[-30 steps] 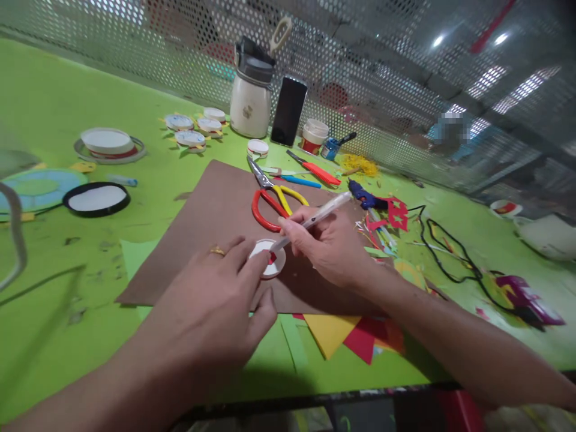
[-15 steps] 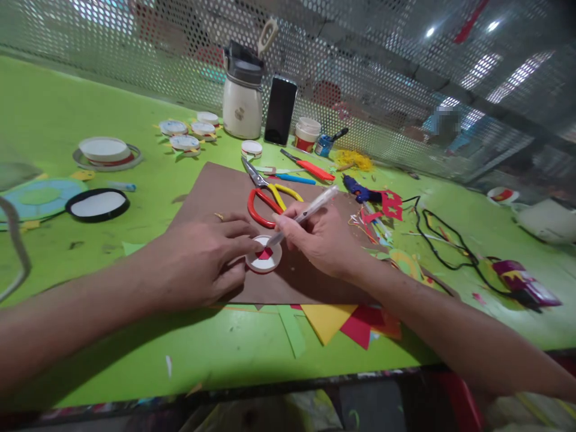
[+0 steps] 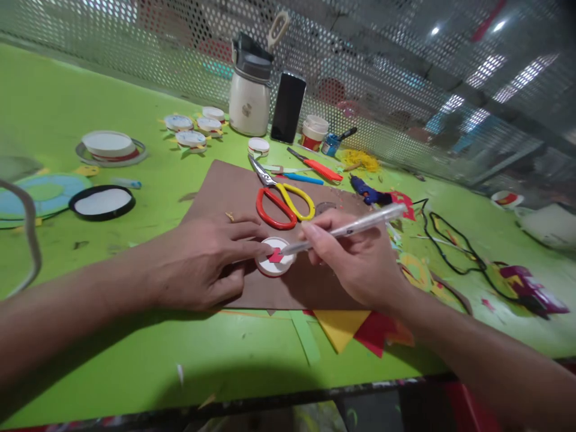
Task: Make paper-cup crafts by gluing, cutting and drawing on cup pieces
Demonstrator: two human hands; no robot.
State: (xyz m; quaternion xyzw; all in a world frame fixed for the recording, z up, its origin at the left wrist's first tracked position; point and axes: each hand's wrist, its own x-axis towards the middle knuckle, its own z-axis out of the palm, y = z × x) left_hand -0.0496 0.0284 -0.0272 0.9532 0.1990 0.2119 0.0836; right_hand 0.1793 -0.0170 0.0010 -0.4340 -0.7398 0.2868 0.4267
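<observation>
On a brown board (image 3: 225, 186) lies a small round white disc (image 3: 273, 271) with a reddish rim. A pinkish-red cut-out piece (image 3: 275, 255) rests on top of the disc. My left hand (image 3: 213, 258) comes in from the left, fingers stretched out, its index fingertip pressing down the piece. Pinched in my right hand (image 3: 355, 255) is a clear pen (image 3: 360, 222), its tip at the red piece's right edge. Just beyond the disc are scissors (image 3: 276, 210) with one red and one yellow handle.
Farther back stand a bottle (image 3: 249, 102), a phone (image 3: 288, 108) and small paint pots (image 3: 314, 132). A red-handled cutter (image 3: 321, 169) and a glue gun (image 3: 366, 191) lie behind the board. Left are a black-rimmed lid (image 3: 102, 203) and several decorated discs (image 3: 191, 139). Coloured sheets (image 3: 342, 330) lie in front.
The pen has tilted lower, toward the right, and its tip has shifted to the red piece's right side. My right hand has moved right. The whole view has shifted slightly.
</observation>
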